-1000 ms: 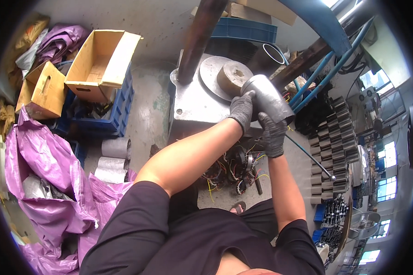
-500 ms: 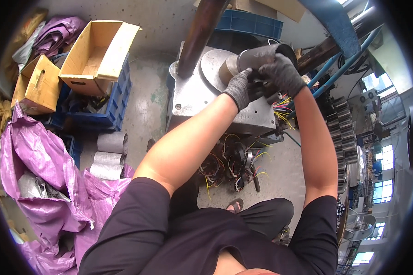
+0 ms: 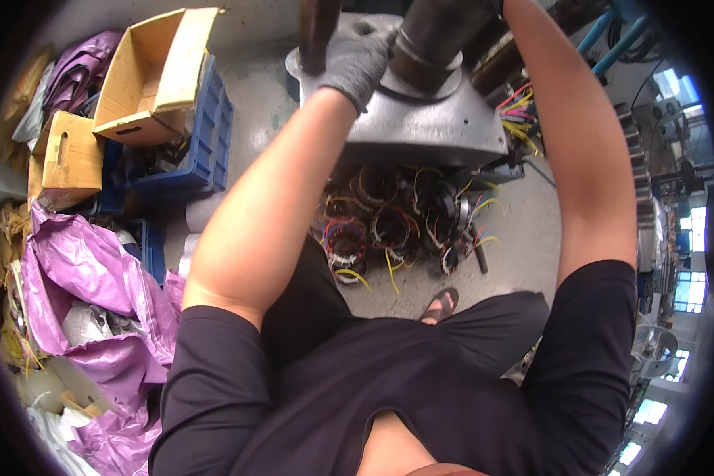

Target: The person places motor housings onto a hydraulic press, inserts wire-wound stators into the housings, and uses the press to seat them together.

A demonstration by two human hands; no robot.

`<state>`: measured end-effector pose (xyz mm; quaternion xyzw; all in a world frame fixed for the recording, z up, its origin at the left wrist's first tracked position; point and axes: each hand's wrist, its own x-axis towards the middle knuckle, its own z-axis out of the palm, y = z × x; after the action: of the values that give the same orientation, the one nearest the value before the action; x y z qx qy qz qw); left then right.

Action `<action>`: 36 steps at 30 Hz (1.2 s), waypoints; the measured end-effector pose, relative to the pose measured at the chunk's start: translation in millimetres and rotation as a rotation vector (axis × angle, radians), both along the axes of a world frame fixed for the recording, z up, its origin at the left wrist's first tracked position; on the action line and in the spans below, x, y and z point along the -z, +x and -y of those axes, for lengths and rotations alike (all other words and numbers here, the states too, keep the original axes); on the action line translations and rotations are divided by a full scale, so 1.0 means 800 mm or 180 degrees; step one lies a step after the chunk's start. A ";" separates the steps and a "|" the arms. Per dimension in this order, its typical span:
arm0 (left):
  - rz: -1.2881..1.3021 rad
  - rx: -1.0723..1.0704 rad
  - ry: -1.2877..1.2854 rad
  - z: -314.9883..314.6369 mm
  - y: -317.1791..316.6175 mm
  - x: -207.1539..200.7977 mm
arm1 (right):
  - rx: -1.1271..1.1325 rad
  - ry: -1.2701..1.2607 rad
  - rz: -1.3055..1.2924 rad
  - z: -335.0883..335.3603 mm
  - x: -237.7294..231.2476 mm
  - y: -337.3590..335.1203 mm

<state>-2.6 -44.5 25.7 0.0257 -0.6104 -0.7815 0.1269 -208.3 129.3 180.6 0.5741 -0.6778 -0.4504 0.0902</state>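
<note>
My left hand (image 3: 357,67), in a dark grey glove, rests on the metal machine base (image 3: 420,135) between the dark upright post (image 3: 319,36) and a dark metal cylinder (image 3: 444,32). Its fingers look stretched out, with nothing seen in them. The cylinder stands on a round plate (image 3: 444,86) on the base, and its top runs out of view. My right forearm (image 3: 567,103) reaches up to the far side of the cylinder. Only a sliver of that glove shows at the upper edge, so the right hand's fingers are hidden.
Wound motor stators (image 3: 389,226) with coloured leads lie on the floor below the base. To the left are an open cardboard box (image 3: 147,79), a blue crate (image 3: 206,139) and purple sacks (image 3: 87,270). Loose wires (image 3: 520,127) hang at the base's right side.
My left hand has left the cylinder and moved left onto the base by the post. The right hand has gone up, mostly out of view. The cylinder, held tilted before, now stands upright.
</note>
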 end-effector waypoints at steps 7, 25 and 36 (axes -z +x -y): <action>0.0196 -0.0494 -0.1113 0.042 0.048 -0.038 | -0.0604 -0.4760 0.0010 0.008 0.093 0.224; -0.1182 0.0251 -0.0981 -0.047 0.122 -0.084 | 0.6230 -0.3265 0.2866 -0.229 0.753 0.470; -0.1121 0.0745 -0.2189 -0.024 0.117 -0.030 | 0.5668 -0.5044 0.4165 -0.169 0.402 0.478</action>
<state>91.0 -25.1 50.1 -0.2222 -0.8040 -0.5333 0.1409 174.0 264.8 -140.7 -0.1531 -0.8087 0.5042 -0.2613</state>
